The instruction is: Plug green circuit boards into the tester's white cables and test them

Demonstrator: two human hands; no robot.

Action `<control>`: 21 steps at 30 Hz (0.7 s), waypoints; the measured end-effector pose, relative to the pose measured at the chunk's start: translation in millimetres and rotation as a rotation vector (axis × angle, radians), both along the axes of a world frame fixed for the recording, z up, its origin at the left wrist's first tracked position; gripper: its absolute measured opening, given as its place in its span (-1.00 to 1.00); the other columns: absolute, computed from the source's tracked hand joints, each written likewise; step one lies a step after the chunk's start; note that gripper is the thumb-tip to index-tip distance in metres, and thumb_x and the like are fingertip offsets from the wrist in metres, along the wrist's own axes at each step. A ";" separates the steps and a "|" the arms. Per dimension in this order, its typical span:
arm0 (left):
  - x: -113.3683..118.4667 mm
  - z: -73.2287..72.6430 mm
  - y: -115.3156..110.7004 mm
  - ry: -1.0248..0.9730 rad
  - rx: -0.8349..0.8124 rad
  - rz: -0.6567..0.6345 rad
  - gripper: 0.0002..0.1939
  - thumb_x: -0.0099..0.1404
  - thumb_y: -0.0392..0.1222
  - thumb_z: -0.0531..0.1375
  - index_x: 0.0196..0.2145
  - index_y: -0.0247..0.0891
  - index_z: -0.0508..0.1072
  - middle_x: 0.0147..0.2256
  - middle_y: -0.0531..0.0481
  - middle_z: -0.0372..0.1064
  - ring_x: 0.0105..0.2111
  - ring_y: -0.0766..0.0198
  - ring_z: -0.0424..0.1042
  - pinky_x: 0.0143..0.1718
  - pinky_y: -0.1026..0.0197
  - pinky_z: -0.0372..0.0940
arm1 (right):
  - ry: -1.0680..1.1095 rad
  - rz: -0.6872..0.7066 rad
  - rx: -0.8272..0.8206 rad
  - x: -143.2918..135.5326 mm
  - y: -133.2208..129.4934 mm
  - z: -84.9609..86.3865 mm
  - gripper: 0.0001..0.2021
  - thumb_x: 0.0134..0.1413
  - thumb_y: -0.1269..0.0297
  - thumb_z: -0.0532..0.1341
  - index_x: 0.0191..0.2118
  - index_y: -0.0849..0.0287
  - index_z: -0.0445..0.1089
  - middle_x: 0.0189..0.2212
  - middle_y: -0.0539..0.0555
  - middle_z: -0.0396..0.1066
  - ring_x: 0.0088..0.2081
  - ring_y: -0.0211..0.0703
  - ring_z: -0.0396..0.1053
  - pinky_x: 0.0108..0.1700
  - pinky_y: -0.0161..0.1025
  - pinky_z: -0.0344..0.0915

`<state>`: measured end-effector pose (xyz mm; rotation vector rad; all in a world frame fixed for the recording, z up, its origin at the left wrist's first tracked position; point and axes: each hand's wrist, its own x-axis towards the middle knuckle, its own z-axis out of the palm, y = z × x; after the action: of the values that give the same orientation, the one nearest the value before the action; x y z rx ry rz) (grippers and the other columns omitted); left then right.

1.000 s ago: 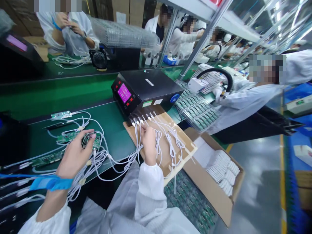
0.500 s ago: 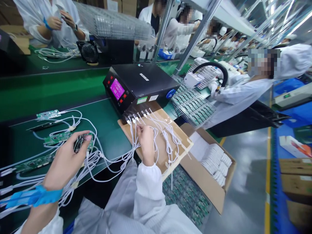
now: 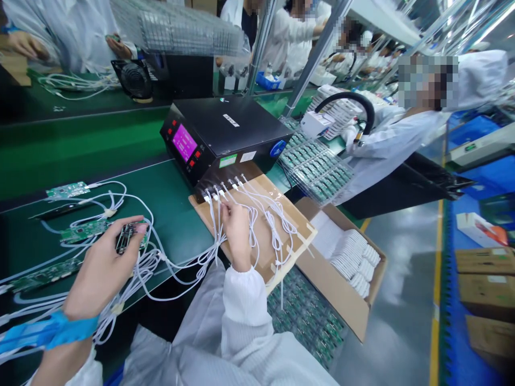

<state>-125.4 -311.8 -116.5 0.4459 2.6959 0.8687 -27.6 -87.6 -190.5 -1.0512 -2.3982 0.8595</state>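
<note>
My left hand, with a blue strap round its wrist, grips a small dark circuit board between thumb and fingers, above other green boards on the bench. My right hand is closed in a pinch at a white cable, just below its plug in the row of sockets. That row runs along the lower front of a black test box with a lit pink screen. Green circuit boards wired to white cables lie left of the box. My fingertips partly hide the cable.
Bundled white cables rest on a brown taped board. To its right, a carton holds stacked white pieces. Trays of green boards stand beside and below. A co-worker in white sits at the right; others work across the bench.
The view has shifted slightly, so the bench and box sit further left and higher. Both hands keep their grips. Across the bench, a co-worker's hands have moved apart.
</note>
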 end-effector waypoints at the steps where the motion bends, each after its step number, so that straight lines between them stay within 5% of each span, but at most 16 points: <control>1: 0.3 0.3 0.5 -0.007 0.000 0.003 -0.42 0.31 0.38 0.11 0.12 0.02 0.44 -0.56 0.12 0.36 -0.66 0.22 0.16 -0.55 0.20 0.14 | 0.000 0.000 -0.005 -0.1 0.0 0.3 -0.65 0.43 0.27 0.06 -0.35 0.14 0.51 -0.46 0.06 0.52 -0.44 -0.17 0.36 -0.31 -0.27 0.08; 21: 2.6 1.7 10.8 0.007 0.001 0.008 -0.41 0.29 0.36 0.13 0.10 -0.02 0.48 -0.44 0.04 0.45 -0.61 0.22 0.21 -0.51 0.19 0.17 | -0.062 0.037 0.041 -11.2 0.4 2.9 -0.69 0.46 0.32 0.04 -0.28 0.14 0.49 -0.44 0.08 0.50 -0.40 -0.17 0.39 -0.31 -0.26 0.02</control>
<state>-122.9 -300.9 -114.8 0.4396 2.7056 0.8717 -38.8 -87.1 -187.6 -1.0362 -2.4829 0.7979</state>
